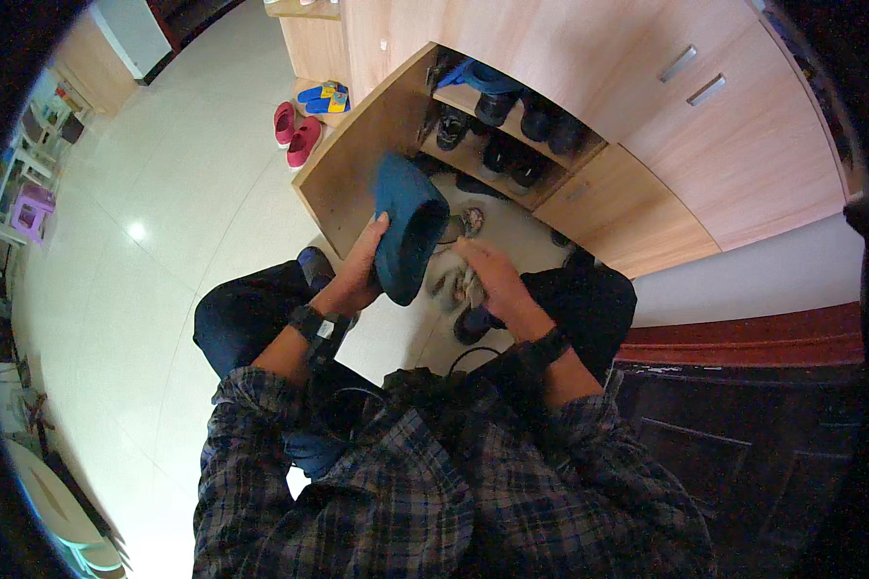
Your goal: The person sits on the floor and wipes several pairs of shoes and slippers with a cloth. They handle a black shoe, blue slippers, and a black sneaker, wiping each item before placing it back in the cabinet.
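My left hand [360, 264] grips a dark teal slip-on shoe [403, 231] by its side, with the shoe's opening facing right. To the right of it, my right hand [489, 271] has a crumpled light-coloured cloth [469, 286] at its fingers, blurred in part. Beyond both hands an open shoe cabinet [500, 130] shows its shelves, with dark shoes [507, 159] on the lower one and more shoes and a blue item [481, 76] on the upper one.
The cabinet's wooden door [366, 145] stands open on the left. Red shoes [304, 142] lie on the tiled floor [152, 159] beyond it, near blue and yellow slippers [324, 98]. Other shoes are under the cabinet. A purple stool [32, 210] stands far left.
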The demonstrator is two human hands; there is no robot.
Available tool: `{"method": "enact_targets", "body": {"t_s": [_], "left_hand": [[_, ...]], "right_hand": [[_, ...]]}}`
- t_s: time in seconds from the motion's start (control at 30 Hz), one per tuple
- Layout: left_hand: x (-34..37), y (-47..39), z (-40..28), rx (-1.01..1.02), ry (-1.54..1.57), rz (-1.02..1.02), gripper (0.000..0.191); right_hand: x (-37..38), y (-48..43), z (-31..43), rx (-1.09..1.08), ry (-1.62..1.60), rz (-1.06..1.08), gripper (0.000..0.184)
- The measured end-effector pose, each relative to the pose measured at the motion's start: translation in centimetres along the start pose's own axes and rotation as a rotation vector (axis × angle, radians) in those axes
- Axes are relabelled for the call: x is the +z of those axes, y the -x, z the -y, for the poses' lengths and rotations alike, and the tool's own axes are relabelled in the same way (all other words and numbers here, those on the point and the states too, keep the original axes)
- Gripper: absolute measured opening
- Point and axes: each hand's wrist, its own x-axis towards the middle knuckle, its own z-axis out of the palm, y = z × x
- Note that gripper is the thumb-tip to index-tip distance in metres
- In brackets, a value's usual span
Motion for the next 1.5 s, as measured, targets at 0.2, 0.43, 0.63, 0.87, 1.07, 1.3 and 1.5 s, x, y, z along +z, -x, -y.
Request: {"method": "enact_targets", "body": {"t_s": [0.2, 0.43, 0.63, 0.87, 1.07, 1.3, 1.5], "left_hand": [[1.5, 1.3, 2.4, 0.069, 0.055, 0.161, 0.063], [1.9, 3.4, 3.9, -0.095, 0.151, -0.005, 0.060], [1.0, 2.5, 3.9, -0.049, 0.130, 0.150, 0.059], [0.3, 2.3, 3.8, -0.105, -0.027, 0.086, 0.067], [0.5, 2.8, 4.4, -0.114, -0.028, 0.115, 0.074], [0.0, 2.7, 3.9, -0.115, 0.031, 0.058, 0.074], [-0.1, 2.6, 4.5, -0.114, 0.033, 0.017, 0.076]], "right_hand": [[4.8, 2.7, 3.0, -0.749, 0.672, 0.121, 0.024], [7.2, 1.7, 2.7, -1.202, 1.071, 0.111, 0.021], [6.5, -1.6, 4.9, -1.165, 1.082, 0.029, 0.021], [3.9, -6.1, 5.4, -0.931, 1.009, -0.106, 0.032], [-1.9, -10.7, 5.2, -0.768, 0.981, -0.166, 0.029], [-4.5, -9.7, 0.6, -0.788, 0.829, -0.151, 0.026], [-3.9, -6.8, 1.0, -0.691, 1.016, -0.238, 0.027]]}}
